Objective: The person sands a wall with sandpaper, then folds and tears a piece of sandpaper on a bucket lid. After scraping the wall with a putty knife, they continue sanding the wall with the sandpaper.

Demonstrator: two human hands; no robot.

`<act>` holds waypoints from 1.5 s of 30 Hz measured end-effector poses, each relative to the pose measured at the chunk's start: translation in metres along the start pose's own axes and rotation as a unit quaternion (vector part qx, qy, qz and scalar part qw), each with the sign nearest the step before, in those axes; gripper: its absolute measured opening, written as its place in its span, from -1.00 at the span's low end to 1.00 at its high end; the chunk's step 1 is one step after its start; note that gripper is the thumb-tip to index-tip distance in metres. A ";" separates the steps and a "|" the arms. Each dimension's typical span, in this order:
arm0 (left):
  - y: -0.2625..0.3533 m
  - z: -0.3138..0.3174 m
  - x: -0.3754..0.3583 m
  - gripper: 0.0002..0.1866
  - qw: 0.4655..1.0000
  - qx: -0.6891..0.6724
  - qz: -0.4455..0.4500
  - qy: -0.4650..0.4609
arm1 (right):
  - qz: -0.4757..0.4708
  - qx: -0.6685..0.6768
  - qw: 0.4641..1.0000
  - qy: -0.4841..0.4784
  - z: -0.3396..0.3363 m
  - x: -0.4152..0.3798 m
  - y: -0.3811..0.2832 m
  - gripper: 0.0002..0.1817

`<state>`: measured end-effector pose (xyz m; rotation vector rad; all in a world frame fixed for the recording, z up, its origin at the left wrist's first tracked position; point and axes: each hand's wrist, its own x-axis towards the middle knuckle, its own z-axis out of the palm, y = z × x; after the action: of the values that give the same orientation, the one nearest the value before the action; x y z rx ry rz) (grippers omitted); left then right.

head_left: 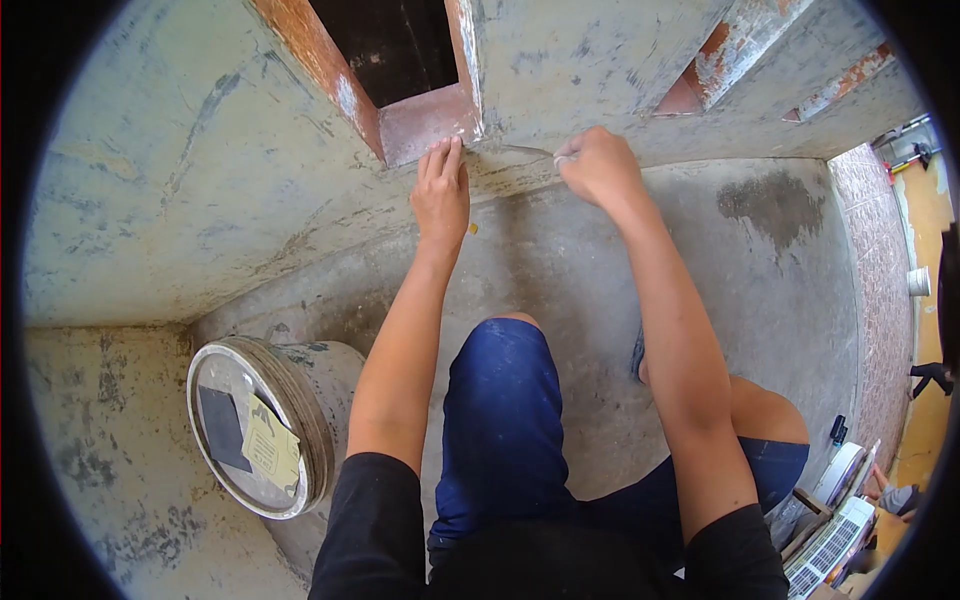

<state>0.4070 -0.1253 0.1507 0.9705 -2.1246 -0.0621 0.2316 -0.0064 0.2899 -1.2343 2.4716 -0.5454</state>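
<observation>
My left hand (441, 195) rests its outstretched fingertips on the lower edge of a reddish sill (425, 122) in a wall opening. To its right, my right hand (600, 168) is closed, close against the grey plastered wall (560, 60). From its fingers a thin, dark, blade-like tool (528, 150) points left along the wall toward the sill's corner. The tool's handle is hidden in the fist, so its exact kind does not show. Patchy orange and white paint covers the frame (335, 75) around the opening.
A lidded bucket (225, 370) with a yellow paper on top stands at the lower left. Two more slots (690, 85) cut the wall at upper right. A wet-looking patch (775, 208) marks the concrete floor (590, 330). At far right lie tools, a white cup (918, 281) and part of another person (890, 495).
</observation>
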 end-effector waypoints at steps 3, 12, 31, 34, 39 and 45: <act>-0.002 -0.002 0.004 -0.49 1.000 -0.003 0.010 0.019 | 0.003 0.012 1.000 0.015 0.002 0.004 -0.006 -0.77; 0.003 0.000 0.003 -0.51 1.000 -0.008 0.003 0.014 | -0.031 -0.014 0.998 0.049 0.007 0.002 -0.013 -0.84; 0.006 -0.001 0.001 -0.48 1.000 -0.007 -0.016 -0.013 | -0.018 -0.031 0.999 0.031 0.041 0.010 -0.001 -0.84; 0.001 0.003 0.010 -0.50 1.000 -0.007 -0.006 0.002 | -0.008 -0.009 0.998 0.065 0.037 -0.001 -0.001 -0.82; 0.003 0.005 0.011 -0.53 1.000 -0.009 -0.010 0.016 | 0.016 0.038 0.998 0.042 0.011 0.004 -0.001 -0.79; 0.002 0.003 0.010 -0.54 1.000 -0.016 -0.019 0.011 | -0.007 -0.053 0.998 0.040 0.042 0.015 0.005 -0.80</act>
<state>0.3994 -0.1309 0.1557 0.9873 -2.0797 -0.1038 0.2386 -0.0240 0.2491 -1.2941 2.5898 -0.4810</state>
